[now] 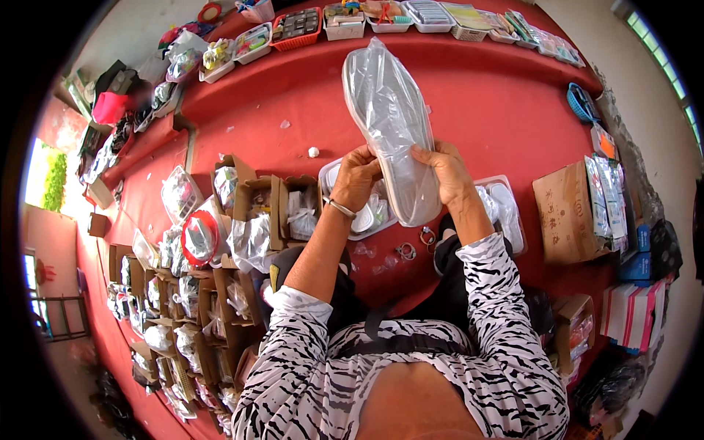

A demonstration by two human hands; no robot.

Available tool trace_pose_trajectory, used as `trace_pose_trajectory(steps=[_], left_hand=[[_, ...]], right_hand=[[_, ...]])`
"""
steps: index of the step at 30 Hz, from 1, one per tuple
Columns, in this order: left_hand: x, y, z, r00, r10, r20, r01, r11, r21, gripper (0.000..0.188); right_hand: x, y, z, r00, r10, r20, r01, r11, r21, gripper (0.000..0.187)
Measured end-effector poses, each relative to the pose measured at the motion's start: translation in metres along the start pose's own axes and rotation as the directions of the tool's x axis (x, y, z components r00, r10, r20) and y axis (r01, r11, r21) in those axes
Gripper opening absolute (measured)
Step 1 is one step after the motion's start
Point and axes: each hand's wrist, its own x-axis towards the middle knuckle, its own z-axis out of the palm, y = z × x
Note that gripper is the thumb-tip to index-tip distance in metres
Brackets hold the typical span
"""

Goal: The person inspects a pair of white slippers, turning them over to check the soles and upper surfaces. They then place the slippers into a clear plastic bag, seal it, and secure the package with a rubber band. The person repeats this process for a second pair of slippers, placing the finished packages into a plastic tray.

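Observation:
Between my two hands, a flat sole-shaped white piece, most like an insole (pixel 389 110), is held up in a clear plastic bag. The bag's surface is wrinkled and shiny. My left hand (pixel 355 177) grips its left edge near the lower end, with a light bracelet on the wrist. On the opposite edge, my right hand (pixel 449 174) pinches the bag, its thumb lying on the front. Below the insole, a white tray (pixel 328 173) with pale items is partly hidden by my left hand. Whether one insole or a stacked pair is inside, I cannot tell.
Another clear tray (pixel 522 238) with white items sits to the right. Open cardboard boxes (pixel 282 213) of bagged goods crowd the left. A large carton (pixel 563 213) stands at right. Baskets (pixel 296 29) line the raised red ledge at the back. Small ring-shaped items (pixel 405 251) lie on the red floor.

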Motion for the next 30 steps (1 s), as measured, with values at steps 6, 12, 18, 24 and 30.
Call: trace_pose_trajectory(steps=[6, 12, 18, 24, 30], left_hand=[[-0.001, -0.001, 0.001, 0.981, 0.183, -0.057, -0.166, 0.96, 0.224, 0.011], [0.004, -0.004, 0.002, 0.9, 0.432, -0.066, -0.307, 0.733, 0.606, 0.02], [0.003, 0.0, 0.002, 0.915, 0.391, -0.1, -0.233, 0.714, 0.66, 0.02], [-0.015, 0.016, 0.017, 0.934, 0.353, 0.06, -0.339, 0.818, 0.464, 0.015], [-0.01, 0.03, -0.006, 0.883, 0.347, -0.315, -0.315, 0.937, 0.151, 0.031]], right_hand=[[-0.006, 0.0, 0.001, 0.987, 0.117, 0.112, -0.111, 0.992, -0.055, 0.039], [-0.005, 0.007, -0.002, 0.973, 0.176, 0.151, -0.19, 0.978, 0.088, 0.038], [0.007, 0.022, -0.017, 0.955, 0.138, 0.262, -0.211, 0.938, 0.274, 0.035], [0.006, 0.018, -0.013, 0.99, 0.029, 0.135, -0.076, 0.931, 0.357, 0.033], [0.01, 0.011, -0.025, 0.997, -0.021, 0.072, -0.002, 0.955, 0.296, 0.035]])
